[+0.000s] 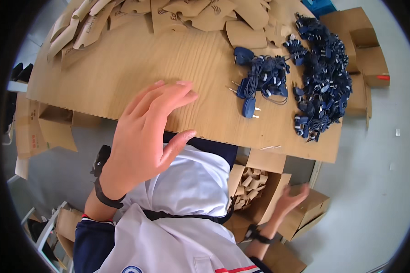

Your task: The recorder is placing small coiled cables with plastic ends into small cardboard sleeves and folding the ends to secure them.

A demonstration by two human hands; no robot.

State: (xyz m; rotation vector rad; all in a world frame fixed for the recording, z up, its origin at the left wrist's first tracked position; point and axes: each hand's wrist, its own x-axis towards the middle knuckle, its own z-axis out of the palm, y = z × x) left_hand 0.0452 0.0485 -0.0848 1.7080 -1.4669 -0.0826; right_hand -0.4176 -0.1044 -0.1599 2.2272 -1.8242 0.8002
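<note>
1. One small group of dark blue corded plugs lies on the right half of the wooden counter, beyond the left hand and to its right. Three larger plug bodies show along its left side; the rest tangle too closely to count.
2. Two of those plugs show paired metal pins: the middle plug points its pins left, the nearest plug points its pins right. A coiled cord between them has its long axis running from near to far, slightly slanted.
3. The left hand is raised at the counter's front edge, its fingers loosely curved and close together, the thumb well apart, the space between open.
4. The right hand, blurred, is beyond the counter's near edge, low at the right among cardboard boxes, its fingers parted from the thumb.
5. One large heap of similar plugs, too many to count, stretches along the counter's right end.
6. Overlapping brown cardboard sleeves, also uncountable, cover the far edge.
7. Below the counter, one open carton holds many folded cardboard pieces.
</note>
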